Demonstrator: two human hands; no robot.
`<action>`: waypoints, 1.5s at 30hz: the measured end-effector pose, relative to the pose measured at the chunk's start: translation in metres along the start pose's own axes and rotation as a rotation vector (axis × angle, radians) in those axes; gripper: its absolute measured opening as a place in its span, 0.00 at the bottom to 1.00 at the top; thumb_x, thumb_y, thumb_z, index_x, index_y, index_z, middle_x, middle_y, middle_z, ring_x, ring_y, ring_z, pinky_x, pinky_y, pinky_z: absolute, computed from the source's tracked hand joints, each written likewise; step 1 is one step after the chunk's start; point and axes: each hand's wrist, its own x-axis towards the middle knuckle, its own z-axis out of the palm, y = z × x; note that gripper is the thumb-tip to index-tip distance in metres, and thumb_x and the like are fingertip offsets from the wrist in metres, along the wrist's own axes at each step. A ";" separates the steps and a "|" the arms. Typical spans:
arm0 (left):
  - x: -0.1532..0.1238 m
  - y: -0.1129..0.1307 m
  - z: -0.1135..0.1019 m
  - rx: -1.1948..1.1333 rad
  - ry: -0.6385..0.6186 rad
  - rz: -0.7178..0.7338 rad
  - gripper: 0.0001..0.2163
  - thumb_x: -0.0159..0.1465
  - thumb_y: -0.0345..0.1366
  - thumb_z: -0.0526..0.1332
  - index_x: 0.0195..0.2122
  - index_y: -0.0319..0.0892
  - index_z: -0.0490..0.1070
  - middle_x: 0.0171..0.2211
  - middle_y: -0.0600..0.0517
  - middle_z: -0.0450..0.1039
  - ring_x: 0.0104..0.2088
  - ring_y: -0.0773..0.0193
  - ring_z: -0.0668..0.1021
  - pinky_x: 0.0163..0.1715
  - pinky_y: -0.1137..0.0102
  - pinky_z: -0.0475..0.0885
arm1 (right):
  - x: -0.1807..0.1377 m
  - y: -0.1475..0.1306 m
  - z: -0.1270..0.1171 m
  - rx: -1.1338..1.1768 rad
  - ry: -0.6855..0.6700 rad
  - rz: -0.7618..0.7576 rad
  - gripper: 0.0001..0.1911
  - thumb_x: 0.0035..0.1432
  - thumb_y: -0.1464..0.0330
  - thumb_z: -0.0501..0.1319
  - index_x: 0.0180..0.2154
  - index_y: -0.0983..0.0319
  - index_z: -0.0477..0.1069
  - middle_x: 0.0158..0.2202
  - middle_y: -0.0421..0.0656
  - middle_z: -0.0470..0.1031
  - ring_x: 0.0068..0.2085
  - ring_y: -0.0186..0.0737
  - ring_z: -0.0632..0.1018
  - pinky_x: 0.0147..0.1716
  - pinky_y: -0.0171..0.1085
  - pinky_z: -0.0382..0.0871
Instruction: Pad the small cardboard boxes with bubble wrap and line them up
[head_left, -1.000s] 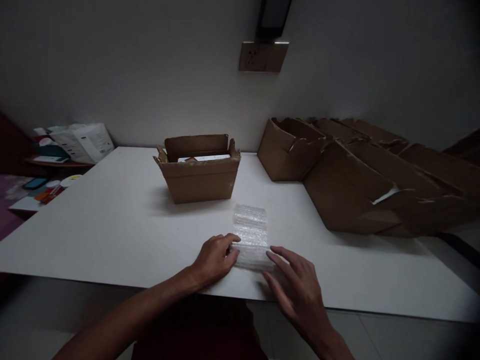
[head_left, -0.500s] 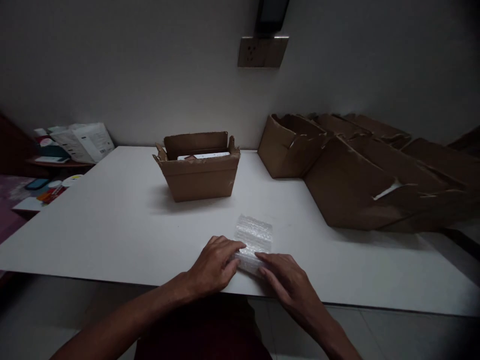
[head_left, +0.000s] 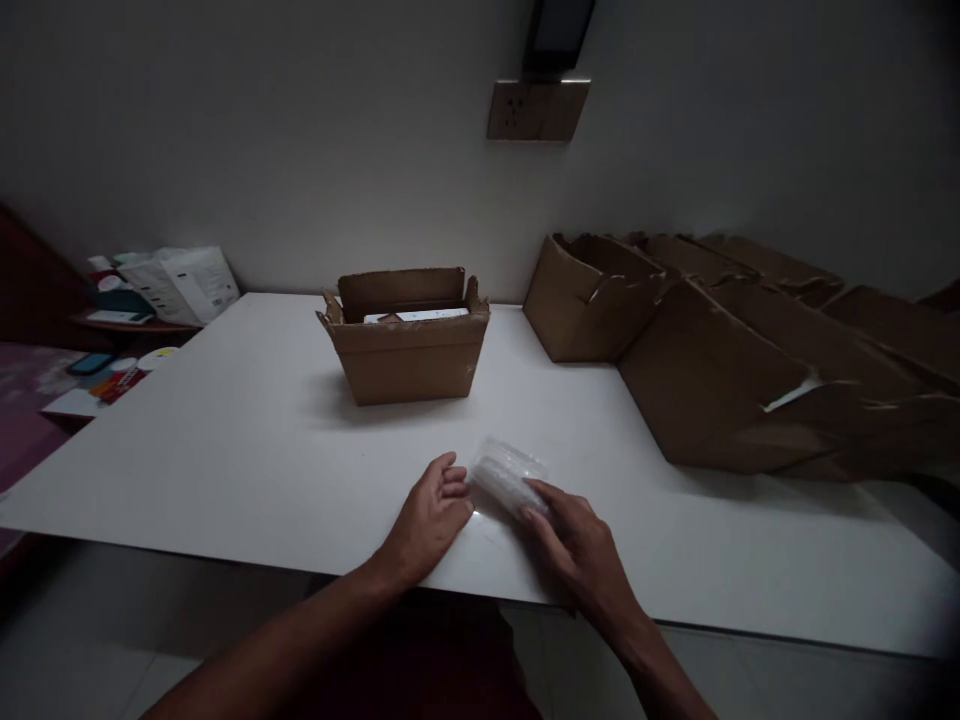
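A small roll of bubble wrap (head_left: 505,473) lies on the white table (head_left: 247,440) close to its near edge. My left hand (head_left: 433,517) grips the roll's left end with curled fingers. My right hand (head_left: 574,543) holds its right end from the side and above. The roll is compact and tilted a little, with whatever it wraps hidden inside. An open cardboard box (head_left: 406,337) stands farther back at the table's middle, with something white showing inside.
Several torn, flattened cardboard boxes (head_left: 735,350) lean along the right side of the table. A white package (head_left: 180,283) and small items sit on a low shelf at the left. A wall socket (head_left: 536,110) is above the box.
The bubble wrap sheet, laid out flat a second ago, has been rolled up away from me into a tight bundle. Both hands moved forward with it.
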 end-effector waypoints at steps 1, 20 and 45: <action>-0.002 -0.001 0.002 -0.107 -0.014 -0.034 0.31 0.60 0.32 0.61 0.64 0.38 0.55 0.58 0.38 0.68 0.54 0.55 0.74 0.55 0.61 0.69 | 0.000 -0.004 0.000 0.067 -0.039 0.049 0.16 0.66 0.61 0.56 0.51 0.57 0.74 0.43 0.47 0.82 0.40 0.47 0.81 0.36 0.43 0.77; -0.001 0.005 -0.005 -0.350 -0.003 0.120 0.11 0.52 0.34 0.65 0.35 0.41 0.65 0.29 0.56 0.68 0.30 0.68 0.69 0.32 0.72 0.64 | 0.024 -0.015 0.003 0.427 -0.129 0.117 0.20 0.58 0.59 0.66 0.51 0.58 0.74 0.47 0.48 0.81 0.45 0.48 0.83 0.42 0.37 0.80; 0.082 0.074 -0.121 0.662 0.772 1.079 0.14 0.54 0.18 0.57 0.37 0.43 0.70 0.62 0.43 0.59 0.64 0.49 0.64 0.62 0.48 0.65 | 0.355 -0.148 0.015 -0.191 -0.543 -0.193 0.12 0.59 0.67 0.58 0.33 0.66 0.78 0.25 0.44 0.76 0.25 0.37 0.74 0.21 0.33 0.60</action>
